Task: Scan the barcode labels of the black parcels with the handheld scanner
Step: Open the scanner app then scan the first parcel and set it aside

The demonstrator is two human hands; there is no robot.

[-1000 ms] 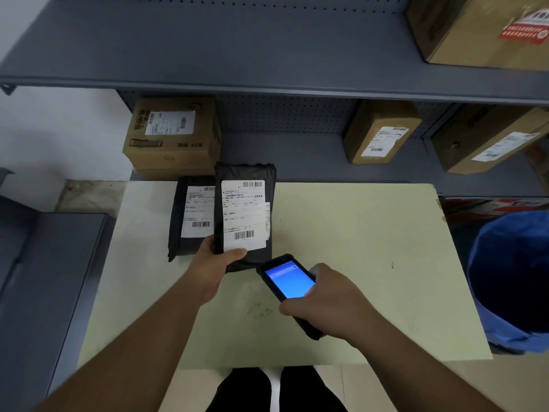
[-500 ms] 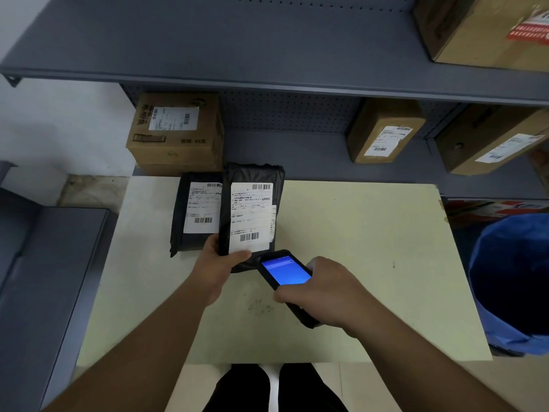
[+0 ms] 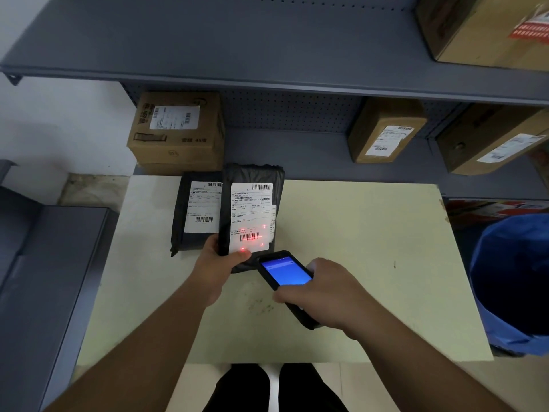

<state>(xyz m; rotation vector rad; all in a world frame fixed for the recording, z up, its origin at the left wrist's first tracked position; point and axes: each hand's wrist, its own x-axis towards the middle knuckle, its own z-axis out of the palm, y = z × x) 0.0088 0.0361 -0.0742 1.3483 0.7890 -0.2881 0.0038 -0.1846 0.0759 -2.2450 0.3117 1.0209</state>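
Note:
My left hand grips the near left corner of a black parcel, tilted up above the pale table. Its white label faces me, and red aiming marks glow around the lower barcode. My right hand holds the black handheld scanner, blue screen lit, its top end just below the parcel's near edge. A second black parcel with a white label lies flat on the table, just left of and partly behind the held one.
Grey metal shelving overhangs the table's far side. Labelled cardboard boxes stand on the lower shelf behind the parcels, others at right. A blue bin stands off the table's right edge. A grey surface lies at left.
Red scanner light has appeared on the held parcel's lower barcode. The scanner and both hands have barely shifted.

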